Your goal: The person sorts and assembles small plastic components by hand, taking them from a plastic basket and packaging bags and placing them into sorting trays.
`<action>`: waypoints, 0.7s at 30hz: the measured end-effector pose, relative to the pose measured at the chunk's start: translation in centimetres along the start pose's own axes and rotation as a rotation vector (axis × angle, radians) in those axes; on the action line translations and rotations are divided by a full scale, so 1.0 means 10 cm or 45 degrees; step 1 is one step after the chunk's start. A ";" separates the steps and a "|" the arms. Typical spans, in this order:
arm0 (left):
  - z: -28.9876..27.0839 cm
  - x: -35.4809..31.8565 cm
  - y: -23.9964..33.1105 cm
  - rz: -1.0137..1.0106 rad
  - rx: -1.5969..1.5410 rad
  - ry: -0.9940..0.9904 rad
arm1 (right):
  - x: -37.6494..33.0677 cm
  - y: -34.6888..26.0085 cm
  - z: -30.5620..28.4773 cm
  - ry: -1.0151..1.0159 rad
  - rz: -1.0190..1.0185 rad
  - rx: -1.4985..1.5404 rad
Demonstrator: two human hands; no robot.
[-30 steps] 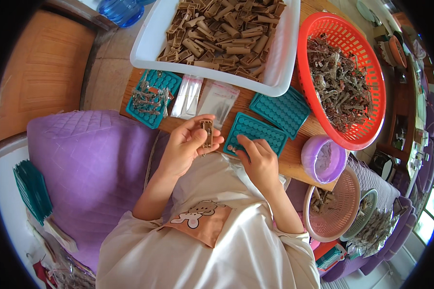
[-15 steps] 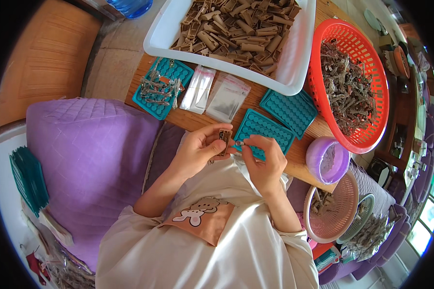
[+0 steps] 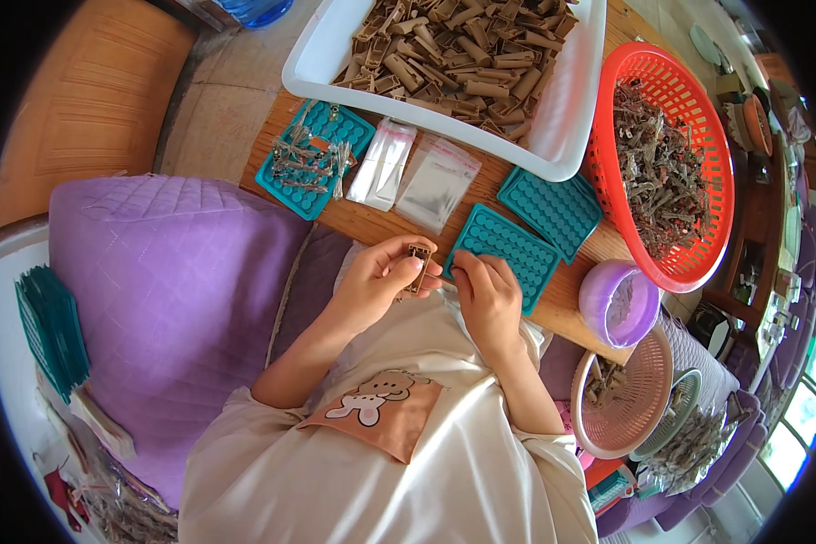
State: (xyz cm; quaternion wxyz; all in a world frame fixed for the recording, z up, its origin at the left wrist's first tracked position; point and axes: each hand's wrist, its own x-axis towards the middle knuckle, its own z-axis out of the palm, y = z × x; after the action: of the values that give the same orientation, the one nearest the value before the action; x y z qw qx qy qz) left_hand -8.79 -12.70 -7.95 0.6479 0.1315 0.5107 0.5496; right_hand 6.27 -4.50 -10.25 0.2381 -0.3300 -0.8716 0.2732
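Observation:
Held between the thumb and fingers of my left hand (image 3: 370,288) is a small brown plastic housing (image 3: 418,265), oblong and hollow, with its open side facing up. Close to its right, my right hand (image 3: 491,304) is closed in a pinch; whatever its fingertips hold is hidden. Just beyond that hand lies a teal tray with round cups (image 3: 510,243) on the table. A second teal tray (image 3: 553,207) sits behind it, partly overlapped. Clear plastic bags (image 3: 440,186) lie in stacks on the table beyond my left hand.
A white bin (image 3: 553,136) of brown plastic pieces stands at the table's far side. To its right is a red basket (image 3: 598,172) of bagged parts. A purple bowl (image 3: 598,304) stands near the table's right corner. Another teal tray (image 3: 290,198) at left bears small wrapped items.
A small shiny piece seen at my right fingertips is now out of sight, and those fingers are curled tighter. The brown housing stays in my left hand. The whole view has shifted slightly.

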 end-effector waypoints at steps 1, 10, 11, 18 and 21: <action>0.00 -0.01 0.00 -0.008 0.005 -0.017 | 0.00 -0.01 0.00 -0.019 -0.019 -0.025; 0.08 -0.04 0.01 0.000 -0.027 -0.193 | 0.16 -0.29 -0.11 0.377 -0.140 0.478; 0.09 -0.03 0.00 0.000 -0.026 -0.194 | 0.17 -0.29 -0.10 0.345 -0.180 0.451; 0.12 -0.01 -0.07 -0.041 -0.057 -0.219 | 0.13 -0.22 -0.16 0.184 -0.279 0.323; 0.14 0.01 -0.08 -0.040 -0.064 -0.202 | 0.15 -0.21 -0.20 0.140 -0.276 0.334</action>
State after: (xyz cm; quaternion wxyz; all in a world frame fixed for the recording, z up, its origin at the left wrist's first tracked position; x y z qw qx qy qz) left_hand -7.18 -12.30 -7.96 0.6980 0.1503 0.4459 0.5398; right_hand 5.51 -4.14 -7.14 0.3546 -0.2147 -0.8446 0.3388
